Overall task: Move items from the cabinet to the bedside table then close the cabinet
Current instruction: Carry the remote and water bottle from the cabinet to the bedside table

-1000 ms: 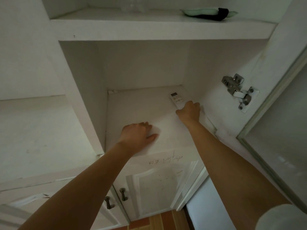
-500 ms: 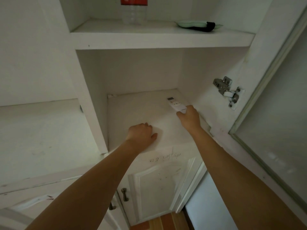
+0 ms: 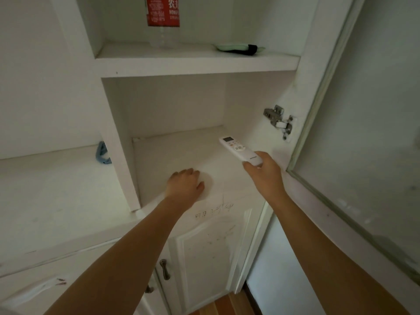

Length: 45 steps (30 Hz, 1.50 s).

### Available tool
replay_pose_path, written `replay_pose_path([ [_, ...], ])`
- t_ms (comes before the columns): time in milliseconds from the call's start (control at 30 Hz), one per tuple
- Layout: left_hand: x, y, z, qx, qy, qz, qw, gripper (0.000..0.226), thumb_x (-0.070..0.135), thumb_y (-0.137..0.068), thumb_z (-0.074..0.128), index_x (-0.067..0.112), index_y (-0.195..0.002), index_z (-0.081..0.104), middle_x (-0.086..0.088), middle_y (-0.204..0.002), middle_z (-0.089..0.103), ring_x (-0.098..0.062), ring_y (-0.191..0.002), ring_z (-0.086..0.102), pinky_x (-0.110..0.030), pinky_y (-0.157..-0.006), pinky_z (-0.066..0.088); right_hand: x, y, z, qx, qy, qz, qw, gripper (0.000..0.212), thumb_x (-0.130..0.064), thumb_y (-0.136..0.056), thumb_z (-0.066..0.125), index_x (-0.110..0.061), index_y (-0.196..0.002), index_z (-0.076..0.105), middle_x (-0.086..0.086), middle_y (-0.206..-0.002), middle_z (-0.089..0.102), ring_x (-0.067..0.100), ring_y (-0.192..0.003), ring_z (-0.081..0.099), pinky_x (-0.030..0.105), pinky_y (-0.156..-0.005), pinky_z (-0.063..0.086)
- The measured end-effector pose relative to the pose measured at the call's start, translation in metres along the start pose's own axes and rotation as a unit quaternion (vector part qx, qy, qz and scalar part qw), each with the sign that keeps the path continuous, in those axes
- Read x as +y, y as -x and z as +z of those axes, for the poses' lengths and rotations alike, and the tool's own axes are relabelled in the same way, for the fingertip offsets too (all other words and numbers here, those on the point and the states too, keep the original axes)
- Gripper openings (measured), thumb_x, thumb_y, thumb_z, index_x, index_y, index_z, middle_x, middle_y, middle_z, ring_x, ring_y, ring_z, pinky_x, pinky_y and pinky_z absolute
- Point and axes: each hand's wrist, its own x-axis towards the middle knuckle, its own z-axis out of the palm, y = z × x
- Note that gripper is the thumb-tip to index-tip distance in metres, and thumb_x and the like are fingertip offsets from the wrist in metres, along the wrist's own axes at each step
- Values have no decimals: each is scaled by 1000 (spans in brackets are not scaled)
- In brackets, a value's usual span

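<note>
The white cabinet stands open, and its lower shelf (image 3: 172,153) is in front of me. My right hand (image 3: 264,176) grips the near end of a white remote control (image 3: 237,149) and holds it tilted just above the right side of that shelf. My left hand (image 3: 185,187) lies with curled fingers over a pale, flat, round object (image 3: 208,185) at the shelf's front edge; most of the object is hidden under the hand. On the upper shelf (image 3: 195,64) stand a clear bottle with a red label (image 3: 162,17) and a flat green-and-black item (image 3: 238,49).
The glass cabinet door (image 3: 363,160) hangs open on the right, close to my right forearm, on a metal hinge (image 3: 278,120). A blue object (image 3: 102,154) lies in the left compartment. Closed lower doors with a metal handle (image 3: 165,269) are below, above the wood floor (image 3: 225,306).
My right hand closed on the remote and lifted and drew it toward me off the shelf. My left hand stayed on the round object. The view tilted upward.
</note>
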Motion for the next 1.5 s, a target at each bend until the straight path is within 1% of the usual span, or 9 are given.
replay_pose_path([
  [100,8,14,-7,41,38,4,998,39,32,-97,36,14,-129,49,-3,-130,55,-22,-114,55,-32,-96,42,-5,14,-11,1,-21,-6,1000,42,-16,-85,60,-10,-125,50,5,-112,59,14,-87,55,9,-58,41],
  [233,25,30,-17,77,78,1,994,38,30,-96,41,14,-129,51,-3,-128,58,-21,-114,56,-32,-97,43,-17,33,-28,7,-42,-25,999,32,-14,-85,60,-12,-116,54,1,-101,56,7,-75,53,2,-50,39],
  [333,41,48,-31,102,91,-6,991,39,29,-96,43,13,-130,50,-5,-131,57,-21,-118,54,-32,-100,41,-26,49,-45,7,-51,-38,998,24,-15,-85,60,-17,-108,53,1,-100,56,14,-80,54,3,-48,39],
  [500,53,69,-60,145,94,-20,985,40,28,-96,44,13,-132,48,-5,-136,53,-21,-123,50,-34,-104,37,-42,72,-64,7,-70,-58,996,36,-17,-85,60,-14,-119,50,4,-108,55,18,-89,56,13,-55,41],
  [800,51,65,-139,217,66,-16,974,41,26,-96,42,11,-135,44,-7,-140,48,-24,-127,45,-36,-102,38,-98,75,-80,52,-108,-128,985,44,-16,-83,61,-14,-125,49,3,-116,58,16,-94,58,1,-56,42],
  [1033,44,41,-193,288,67,10,955,42,25,-96,43,10,-135,44,-8,-139,48,-23,-129,42,-35,-106,35,-139,60,-90,86,-134,-162,974,42,-15,-83,61,-12,-124,51,4,-116,60,16,-91,58,17,-65,45],
  [1200,36,20,-217,335,64,16,940,40,23,-95,44,9,-132,47,-9,-135,51,-24,-125,45,-35,-103,36,-161,45,-89,98,-119,-169,974,42,-16,-83,61,-16,-123,51,-4,-106,56,13,-82,56,18,-60,44],
  [1400,16,-24,-239,347,161,-62,922,42,24,-92,50,5,-130,45,-14,-129,50,-30,-111,52,-39,-92,43,-179,22,-79,91,-107,-180,974,34,-18,-82,61,-18,-116,54,-2,-104,57,17,-89,57,24,-65,46],
  [1500,2,-52,-254,318,214,-104,918,44,22,-89,55,2,-127,45,-18,-125,49,-32,-111,51,-41,-95,42,-186,7,-73,89,-103,-184,973,38,-18,-82,61,-16,-120,53,-1,-104,58,15,-89,56,8,-56,41],
])
